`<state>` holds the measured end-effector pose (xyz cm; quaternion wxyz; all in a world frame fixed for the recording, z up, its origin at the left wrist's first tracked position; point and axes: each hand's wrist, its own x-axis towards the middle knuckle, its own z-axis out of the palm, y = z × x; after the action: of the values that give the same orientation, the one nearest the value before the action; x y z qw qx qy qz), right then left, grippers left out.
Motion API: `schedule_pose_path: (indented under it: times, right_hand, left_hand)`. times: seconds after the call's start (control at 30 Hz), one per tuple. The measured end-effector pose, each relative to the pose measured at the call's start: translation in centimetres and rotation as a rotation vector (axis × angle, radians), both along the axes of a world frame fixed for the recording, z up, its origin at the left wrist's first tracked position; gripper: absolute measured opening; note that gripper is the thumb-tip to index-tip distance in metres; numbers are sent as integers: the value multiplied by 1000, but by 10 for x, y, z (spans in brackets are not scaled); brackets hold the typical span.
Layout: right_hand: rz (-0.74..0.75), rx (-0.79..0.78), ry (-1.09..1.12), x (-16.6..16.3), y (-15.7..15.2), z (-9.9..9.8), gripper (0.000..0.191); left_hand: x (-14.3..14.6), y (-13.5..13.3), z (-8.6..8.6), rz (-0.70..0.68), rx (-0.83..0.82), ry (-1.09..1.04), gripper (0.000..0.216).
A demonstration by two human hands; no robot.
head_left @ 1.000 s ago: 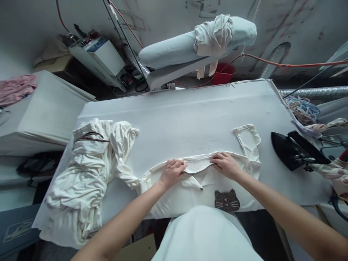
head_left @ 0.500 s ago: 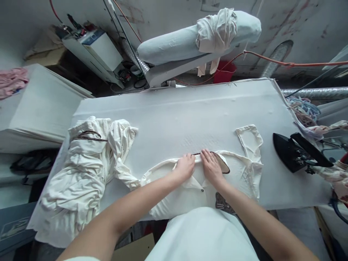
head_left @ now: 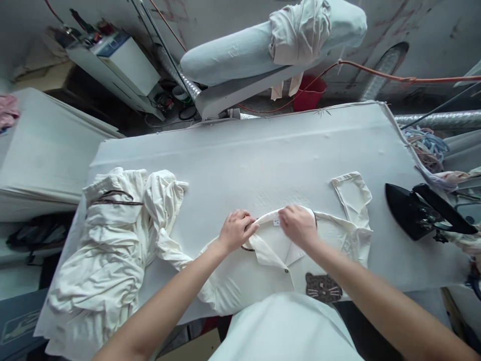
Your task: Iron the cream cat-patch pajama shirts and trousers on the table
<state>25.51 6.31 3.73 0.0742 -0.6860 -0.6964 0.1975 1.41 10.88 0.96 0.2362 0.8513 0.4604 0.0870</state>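
Observation:
A cream button-up shirt (head_left: 248,276) with dark piping on its collar lies spread on the padded ironing table (head_left: 240,165). My left hand (head_left: 237,230) is closed on the left part of the collar, thumb against fingers. On the right part of the collar, my right hand (head_left: 299,225) has its fingers curled over the fabric. Between the hands the neckline shows a small white label (head_left: 276,222). Below it are a button (head_left: 286,271) and a dark cat-face patch (head_left: 323,288). One short sleeve (head_left: 353,195) stretches out at the right.
Crumpled cream garments (head_left: 108,250) with dark trim cover the table's left end. A black iron (head_left: 409,210) rests at the right. Behind the table, a padded sleeve arm (head_left: 229,60) carries bunched cloth. A red bucket (head_left: 310,93) and an orange hose (head_left: 376,73) are beyond it.
My hands have moved apart along the collar, the left one leftward and the right one slightly right. The label and more of the cat patch now show. The view has shifted slightly.

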Motion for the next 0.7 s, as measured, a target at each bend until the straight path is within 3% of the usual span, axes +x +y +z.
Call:
schedule_pose_path:
  times: [0.1, 0.17, 0.3, 0.5, 0.57, 0.7]
  right_hand:
    - [-104, -330, 345, -55, -8, -3, 20]
    - [-233, -428, 573, -78, -6, -11, 24]
    - [-498, -459, 740, -95, 4, -31, 39]
    - [-706, -427, 881, -105, 6, -41, 21]
    - [-751, -419, 894, -109, 10, -41, 21]
    - [-736, -413, 926, -109, 29, -36, 20]
  left_hand:
    - [-2, -12, -5, 133, -13, -28, 26]
    - [-4, -19, -10, 178, -18, -60, 23]
    - [-7, -25, -23, 157, -9, -124, 22]
    - [-13, -23, -34, 316, 66, -154, 32]
    - [-31, -27, -35, 295, 85, -154, 28]
    - [-91, -25, -31, 99, 26, -16, 27]
